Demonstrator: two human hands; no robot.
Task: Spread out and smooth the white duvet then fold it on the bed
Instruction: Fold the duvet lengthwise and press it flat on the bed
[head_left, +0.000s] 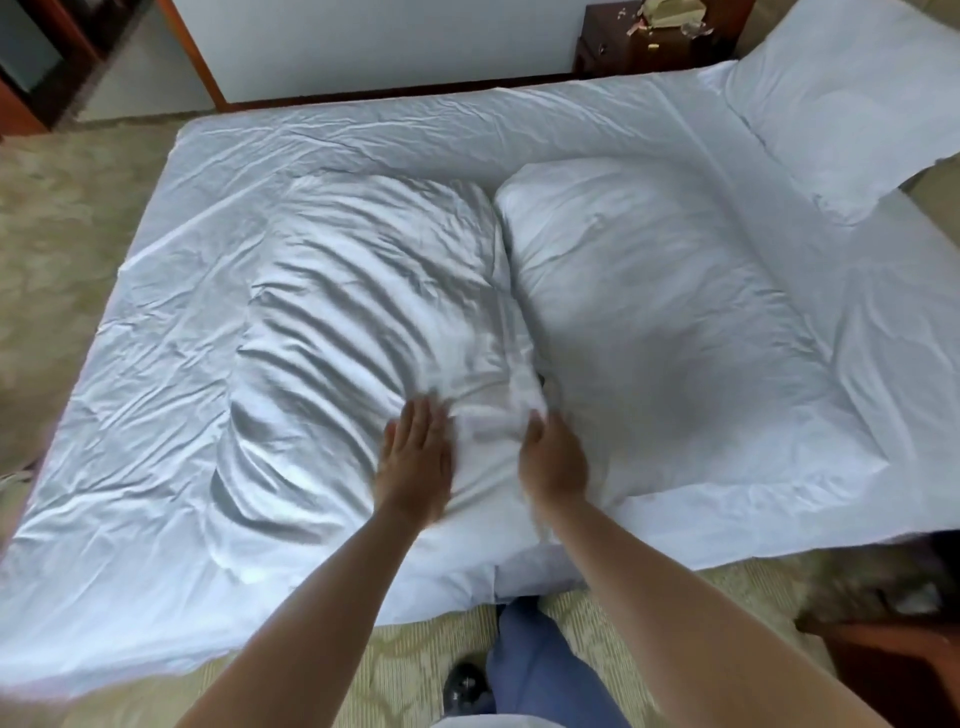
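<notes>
head: left hand (415, 457) flat on duvet (332, 322), right hand (553, 457) maybe gripping.

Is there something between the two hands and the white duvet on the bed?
Nothing visible. The left hand lies flat on the white duvet, and the right hand touches it at the middle ridge; its fingers look curled into the cloth, but they are blurred.

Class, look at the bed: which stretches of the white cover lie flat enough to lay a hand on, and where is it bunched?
Flat: the duvet along the left edge, and the strip by the far wall. Crowded: two puffed mounds mid-bed, where the left hand presses flat and the right hand gathers cloth at the seam.
</notes>
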